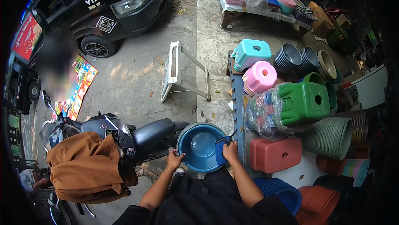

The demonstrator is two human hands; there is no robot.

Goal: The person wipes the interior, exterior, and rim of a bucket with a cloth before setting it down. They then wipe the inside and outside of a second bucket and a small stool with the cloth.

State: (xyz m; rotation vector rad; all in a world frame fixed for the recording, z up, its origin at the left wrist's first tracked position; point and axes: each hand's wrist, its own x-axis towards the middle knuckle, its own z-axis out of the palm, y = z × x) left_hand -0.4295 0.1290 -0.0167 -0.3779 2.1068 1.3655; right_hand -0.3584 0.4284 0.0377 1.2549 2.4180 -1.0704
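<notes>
A round blue basin [198,144] is held in front of my body, its open side facing up. At its left rim is my left hand [175,159], thumb over the edge and fingers partly hidden beneath. On the right side, my right hand [230,151] grips a dark blue cloth [220,152] that lies against the basin's inner wall and rim. A lighter rim shows around the basin's upper left edge; whether it belongs to a second basin I cannot tell.
A motorcycle [153,135] with a brown cloth [85,167] stands left. A white folding frame [172,69] is ahead. Pink stool [258,77], green stool [305,102], red-brown stool [274,154] and stacked basins line the right. A black vehicle [124,13] is parked beyond.
</notes>
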